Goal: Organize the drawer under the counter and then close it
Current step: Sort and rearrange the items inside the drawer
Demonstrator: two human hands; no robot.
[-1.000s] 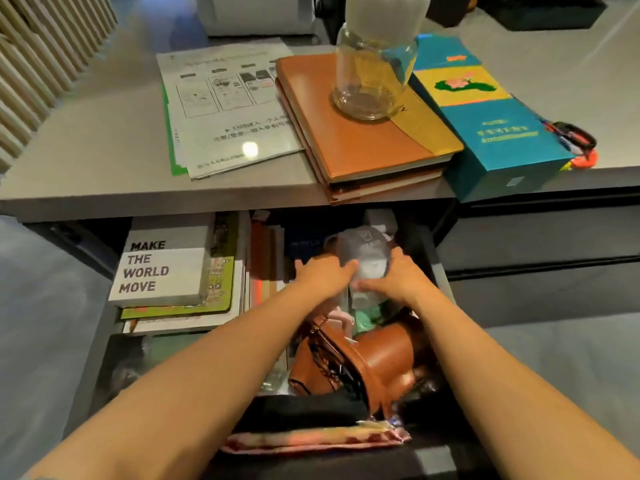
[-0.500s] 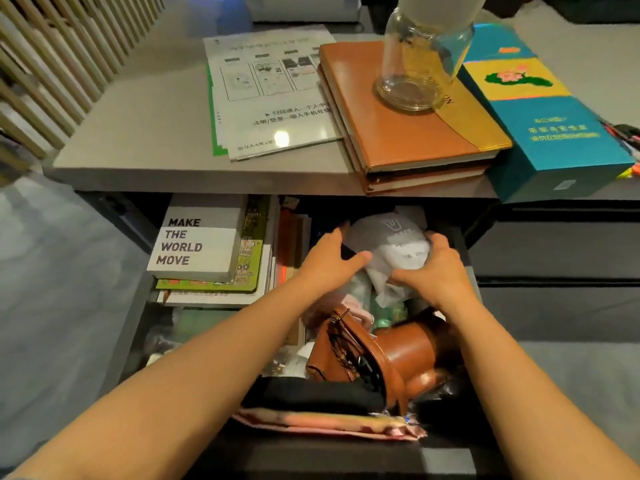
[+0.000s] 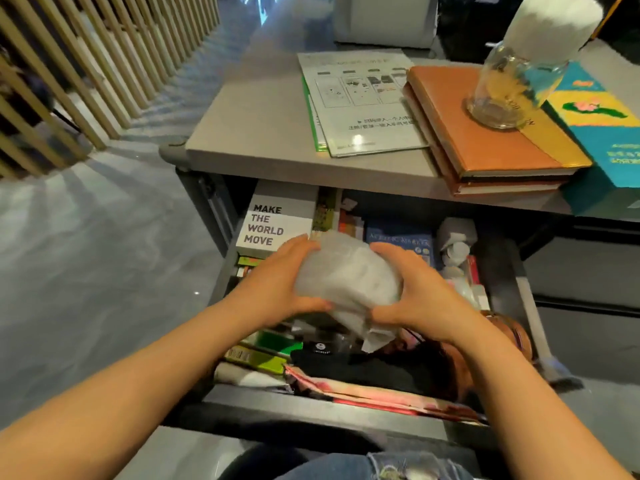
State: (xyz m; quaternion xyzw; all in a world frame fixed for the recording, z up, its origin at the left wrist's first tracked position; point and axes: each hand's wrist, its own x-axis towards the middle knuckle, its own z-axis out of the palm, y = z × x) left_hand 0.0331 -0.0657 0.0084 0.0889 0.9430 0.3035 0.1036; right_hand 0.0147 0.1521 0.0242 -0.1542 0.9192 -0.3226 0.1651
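Observation:
The drawer point(image 3: 311, 407) under the grey counter point(image 3: 263, 147) stands pulled out and is crammed with things. Above its middle I hold a cloudy white plastic bag point(image 3: 346, 282) with something pale and folded inside. My left hand point(image 3: 277, 282) grips its left side, and my right hand point(image 3: 415, 296) grips its right side, fingers curled over the top. The bag is blurred and lifted clear of the contents. Under it lie a brown leather bag point(image 3: 460, 365), a black pouch point(image 3: 363, 365) and a pink patterned cloth point(image 3: 381, 396) at the front.
In the drawer's back left lies a white box reading MAKE THE WORLD MOVE point(image 3: 277, 223); a blue marker box point(image 3: 401, 240) and small bottles point(image 3: 453, 244) sit at the back right. On the counter are printed sheets point(image 3: 360, 105), orange notebooks point(image 3: 485, 133), a glass jar point(image 3: 516, 88) and a teal box point(image 3: 602, 133).
Both hands have lifted the plastic bag from the drawer's back right toward the middle and nearer to me. The camera has swung left, showing more floor and slatted railing.

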